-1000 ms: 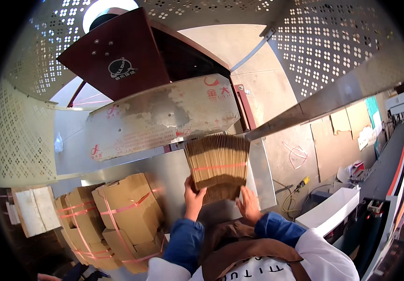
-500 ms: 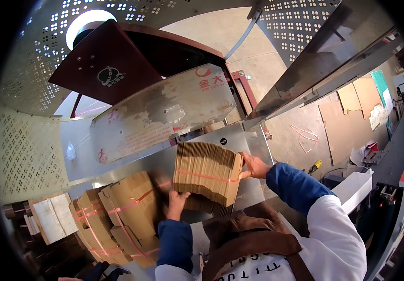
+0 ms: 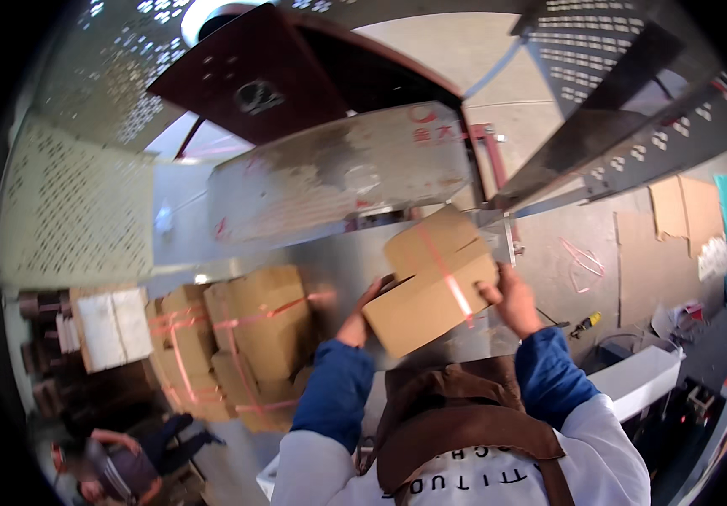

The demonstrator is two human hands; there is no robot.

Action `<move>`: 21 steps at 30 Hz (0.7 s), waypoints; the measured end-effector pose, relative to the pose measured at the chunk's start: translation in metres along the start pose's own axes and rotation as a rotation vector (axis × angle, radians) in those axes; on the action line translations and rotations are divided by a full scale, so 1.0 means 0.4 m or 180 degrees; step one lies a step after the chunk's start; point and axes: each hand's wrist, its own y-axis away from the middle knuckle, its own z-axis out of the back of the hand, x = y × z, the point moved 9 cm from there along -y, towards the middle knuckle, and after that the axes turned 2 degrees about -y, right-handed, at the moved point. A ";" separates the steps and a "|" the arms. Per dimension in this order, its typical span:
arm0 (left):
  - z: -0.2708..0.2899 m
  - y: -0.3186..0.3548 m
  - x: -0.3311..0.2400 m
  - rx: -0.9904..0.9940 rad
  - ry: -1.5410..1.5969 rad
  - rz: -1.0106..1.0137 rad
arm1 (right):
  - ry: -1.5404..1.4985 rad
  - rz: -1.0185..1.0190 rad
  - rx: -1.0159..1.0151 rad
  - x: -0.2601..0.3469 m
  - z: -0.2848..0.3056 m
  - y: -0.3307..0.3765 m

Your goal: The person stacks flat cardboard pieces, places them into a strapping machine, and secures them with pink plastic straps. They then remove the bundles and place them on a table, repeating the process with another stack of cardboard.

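Cardboard bundle is held — between left grip and right grip.

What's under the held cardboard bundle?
Metal table shows beside the cardboard bundle. The patch directly beneath is covered; can't tell what's there or whether the bundle touches the table.

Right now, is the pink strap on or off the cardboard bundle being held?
On: the pink strap stretches across the cardboard bundle between the left hand and right hand.
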 end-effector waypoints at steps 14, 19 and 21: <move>0.500 0.860 -0.322 -0.4235 -0.3300 -0.2804 | -0.0225 0.1376 0.0210 0.468 -0.129 0.173; 0.692 0.943 -0.097 -0.4012 -0.3776 -0.2391 | -0.1022 0.0272 0.1511 0.511 -0.722 0.173; 0.660 0.917 -0.067 -0.3909 -0.3796 -0.2251 | -0.1160 0.0221 0.2154 0.478 -0.966 0.182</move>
